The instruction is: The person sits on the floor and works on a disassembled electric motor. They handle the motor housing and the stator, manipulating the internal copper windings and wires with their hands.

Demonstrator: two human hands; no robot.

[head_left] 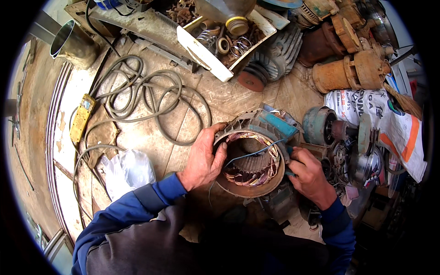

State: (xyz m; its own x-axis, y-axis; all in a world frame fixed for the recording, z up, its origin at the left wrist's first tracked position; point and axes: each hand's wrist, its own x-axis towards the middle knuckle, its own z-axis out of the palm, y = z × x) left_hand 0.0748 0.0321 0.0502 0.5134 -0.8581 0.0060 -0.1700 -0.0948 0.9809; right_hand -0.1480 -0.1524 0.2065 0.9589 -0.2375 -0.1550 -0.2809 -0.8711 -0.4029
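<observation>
A round, finned motor housing [250, 190] stands with its open end toward me. Inside its rim runs a ring of copper windings [276, 160] with pale lacing, and a thin blue wire [256, 152] crosses the opening. My left hand [204, 158] grips the housing's left rim, its thumb at the inner edge and its fingers outside. At the right side of the housing my right hand [311, 176] is closed, with small teal bits showing by its fingers; what it holds is hidden. A teal box-like part [278, 124] sits at the housing's far right side.
Coiled cable [158, 112] lies on the floor at left, near a yellow control box [82, 118] and a white plastic bag [129, 173]. Beyond are a white tray [204, 55] of springs and metal parts, and a metal pot [75, 46]. Rusty motors [337, 75] and a printed sack [398, 128] crowd the right.
</observation>
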